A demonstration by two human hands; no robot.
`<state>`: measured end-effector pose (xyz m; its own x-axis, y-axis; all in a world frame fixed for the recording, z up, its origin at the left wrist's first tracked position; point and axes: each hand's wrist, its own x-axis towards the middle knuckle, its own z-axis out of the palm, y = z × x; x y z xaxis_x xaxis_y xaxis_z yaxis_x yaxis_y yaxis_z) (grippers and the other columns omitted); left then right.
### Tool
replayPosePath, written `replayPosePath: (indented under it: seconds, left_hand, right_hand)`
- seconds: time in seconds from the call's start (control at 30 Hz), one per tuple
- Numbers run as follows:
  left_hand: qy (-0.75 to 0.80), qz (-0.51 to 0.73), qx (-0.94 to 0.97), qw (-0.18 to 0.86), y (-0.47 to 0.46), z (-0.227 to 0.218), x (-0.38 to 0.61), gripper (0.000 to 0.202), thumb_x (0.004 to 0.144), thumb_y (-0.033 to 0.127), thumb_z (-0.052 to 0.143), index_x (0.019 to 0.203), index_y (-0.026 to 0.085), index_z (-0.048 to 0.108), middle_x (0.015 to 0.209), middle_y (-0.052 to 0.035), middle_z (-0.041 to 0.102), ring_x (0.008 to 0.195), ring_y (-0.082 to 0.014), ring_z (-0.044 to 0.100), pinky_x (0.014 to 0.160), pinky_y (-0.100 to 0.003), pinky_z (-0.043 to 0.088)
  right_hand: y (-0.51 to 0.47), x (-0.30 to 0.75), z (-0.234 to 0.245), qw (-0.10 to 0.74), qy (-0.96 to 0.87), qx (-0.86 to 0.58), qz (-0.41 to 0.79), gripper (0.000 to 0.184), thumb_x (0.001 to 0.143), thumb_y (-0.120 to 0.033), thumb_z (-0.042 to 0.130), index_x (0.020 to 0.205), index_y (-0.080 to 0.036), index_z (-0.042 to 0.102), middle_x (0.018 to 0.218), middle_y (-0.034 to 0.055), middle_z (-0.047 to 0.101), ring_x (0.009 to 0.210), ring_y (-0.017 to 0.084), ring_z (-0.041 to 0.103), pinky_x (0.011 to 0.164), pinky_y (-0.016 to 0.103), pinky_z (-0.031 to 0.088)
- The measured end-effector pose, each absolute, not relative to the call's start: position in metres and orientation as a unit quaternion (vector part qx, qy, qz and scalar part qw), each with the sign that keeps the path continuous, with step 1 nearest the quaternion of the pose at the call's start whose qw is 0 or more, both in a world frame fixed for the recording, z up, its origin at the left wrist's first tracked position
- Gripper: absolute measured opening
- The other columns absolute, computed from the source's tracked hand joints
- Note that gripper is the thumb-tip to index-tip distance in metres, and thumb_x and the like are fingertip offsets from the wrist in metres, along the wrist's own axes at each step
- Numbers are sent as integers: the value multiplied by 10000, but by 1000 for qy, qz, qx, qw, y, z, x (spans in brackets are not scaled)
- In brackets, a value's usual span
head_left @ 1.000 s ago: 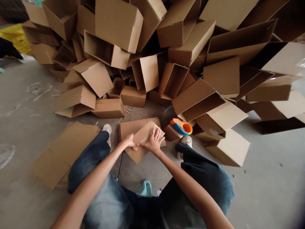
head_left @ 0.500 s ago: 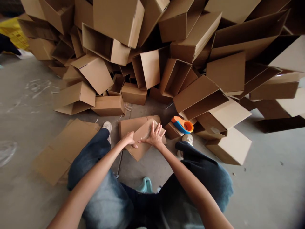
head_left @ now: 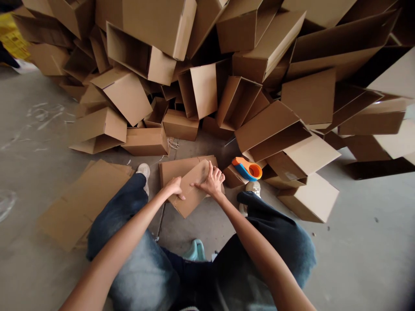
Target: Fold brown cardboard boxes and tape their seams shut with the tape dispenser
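Note:
Between my feet I hold a brown cardboard box (head_left: 191, 190), tilted over another piece of cardboard (head_left: 173, 168) on the floor. My left hand (head_left: 174, 187) grips its left edge, thumb on the near face and the other fingers out of sight behind. At its right edge, my right hand (head_left: 212, 180) has the thumb lying across the face and the fingers curled over the far side. An orange and blue tape dispenser (head_left: 248, 169) rests on a small box (head_left: 234, 176) just right of my right hand.
A high heap of open cardboard boxes (head_left: 204, 90) spans the far side. Flattened cardboard (head_left: 81, 198) lies left of my left leg. Clear plastic scraps (head_left: 43, 114) are on the grey floor (head_left: 363, 246). A yellow crate (head_left: 13, 36) stands far left.
The fingers of my right hand have gone from spread on the box face to curled around its right edge. My left hand keeps its grip. The view has shifted slightly.

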<state>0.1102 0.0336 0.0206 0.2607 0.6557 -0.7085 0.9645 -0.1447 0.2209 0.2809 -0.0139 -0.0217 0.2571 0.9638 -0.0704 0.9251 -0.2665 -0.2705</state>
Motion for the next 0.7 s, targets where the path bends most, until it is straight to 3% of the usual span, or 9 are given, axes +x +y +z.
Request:
replayPosePath:
  seconds: [0.23,0.4,0.57,0.7]
  left_hand:
    - [552,-239,723,340,37,14,109,793,430,328,837,1134,174,504,1228,-140,579,1117,-281,562,876,-284,455]
    - [536,-239,694,418,38,6,105,1055,483,315,786,1368,133,241,1394,-179,419,1222,-256,479,915,-245,421]
    - [544,-196,676,457,37,-1,103,835,637,407,665,1335,152,286,1409,-123,413,1266,-204,428,946,-208,390]
    - [542,-192,680,454,38,-1,106,777,646,384,635,1300,114,313,1384,-150,426,1277,-219,407,973,-239,381]
  right_hand:
    - [-11,286,-23,107,-600,-786,107,1112,623,-688,588,1456,-175,59,1259,172,359,1116,322,348,940,459,215]
    - [-14,285,-29,123,-598,-785,105,1129,622,-683,587,1453,-177,15,1285,178,348,1154,325,331,963,474,199]
    - [-11,291,-29,114,-590,-788,133,1134,635,-676,571,1446,-189,-54,1327,182,334,1223,346,300,990,525,157]
    - [-5,303,-25,99,-568,-793,197,1155,630,-667,572,1443,-187,-92,1287,162,386,1214,339,346,1005,573,128]
